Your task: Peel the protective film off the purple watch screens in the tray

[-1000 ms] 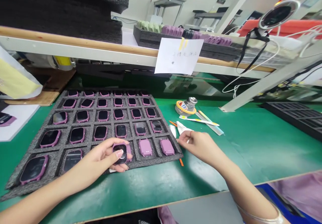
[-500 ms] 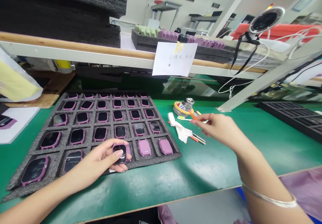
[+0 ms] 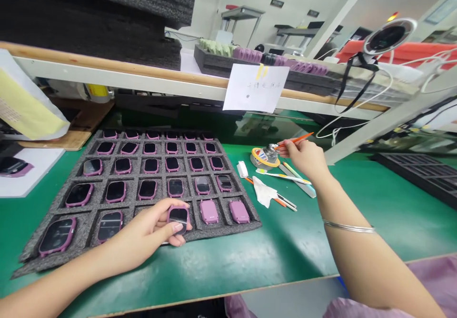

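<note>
Watch at lower centre: glossy, glass-like front seen, framed in smooth plastic-looking material. Rough, matt foam noted in tray at left; smooth sheen on benchtop. Bottle topped in shiny metal. Paper sheet, upper centre, matt.

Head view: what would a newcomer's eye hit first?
Likely the foam tray of purple watches at left on the bench. At its near edge, the left hand holds one watch, screen up. Farther right, the right hand holds an orange stick, its tip at a metal-topped container.
</note>
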The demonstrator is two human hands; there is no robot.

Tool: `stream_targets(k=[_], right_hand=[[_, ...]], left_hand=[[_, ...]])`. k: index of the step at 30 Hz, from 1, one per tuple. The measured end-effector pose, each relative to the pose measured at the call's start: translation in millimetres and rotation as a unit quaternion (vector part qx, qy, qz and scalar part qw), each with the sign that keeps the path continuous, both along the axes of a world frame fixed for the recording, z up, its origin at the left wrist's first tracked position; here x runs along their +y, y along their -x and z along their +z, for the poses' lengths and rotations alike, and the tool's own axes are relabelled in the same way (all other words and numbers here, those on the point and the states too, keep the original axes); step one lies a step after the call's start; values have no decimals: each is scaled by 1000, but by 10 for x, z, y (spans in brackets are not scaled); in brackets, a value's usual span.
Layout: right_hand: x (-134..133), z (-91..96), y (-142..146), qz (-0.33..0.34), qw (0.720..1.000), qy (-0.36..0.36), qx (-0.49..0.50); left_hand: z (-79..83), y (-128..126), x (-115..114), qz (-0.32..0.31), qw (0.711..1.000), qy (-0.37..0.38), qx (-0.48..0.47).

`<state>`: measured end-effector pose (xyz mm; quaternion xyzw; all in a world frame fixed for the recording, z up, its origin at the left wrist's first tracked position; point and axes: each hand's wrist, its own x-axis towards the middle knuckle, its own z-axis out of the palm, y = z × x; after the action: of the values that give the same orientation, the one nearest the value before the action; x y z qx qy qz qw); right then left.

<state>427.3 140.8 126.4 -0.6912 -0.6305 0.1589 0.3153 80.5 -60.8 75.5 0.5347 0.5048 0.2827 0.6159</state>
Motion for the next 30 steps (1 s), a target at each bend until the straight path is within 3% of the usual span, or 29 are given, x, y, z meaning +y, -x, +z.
stream_targets(k=[3,7,9,11,13,17,23,30], right_hand=[[-146,34,301,45,999,-27,14],[-587,-84,903,210,971,-36,113],[-864,-179,1186,311,936,-25,164],[-1092,-272,1401,432,868,-5,245],[-1224,-360,1530,485,826,24,285],[-1255,-507,1576,509,810,30,290],[-1232,-570,1537,534,810,-48,236],[-1224,-617,1537,564,786,-147,204]], left_hand=[[11,-15,-8,0,1000,-4,3],[-10,-15,-30,4,1000,5,-17],[-32,-8,-35,2,999,5,-32],[-46,-4,-33,-2,999,-1,-43],[-45,-4,-28,-2,998,-6,-55],[-17,-6,-22,-4,998,-3,-61],[-14,-7,-21,0,998,4,-64],[-26,-14,-11,9,998,18,-56]])
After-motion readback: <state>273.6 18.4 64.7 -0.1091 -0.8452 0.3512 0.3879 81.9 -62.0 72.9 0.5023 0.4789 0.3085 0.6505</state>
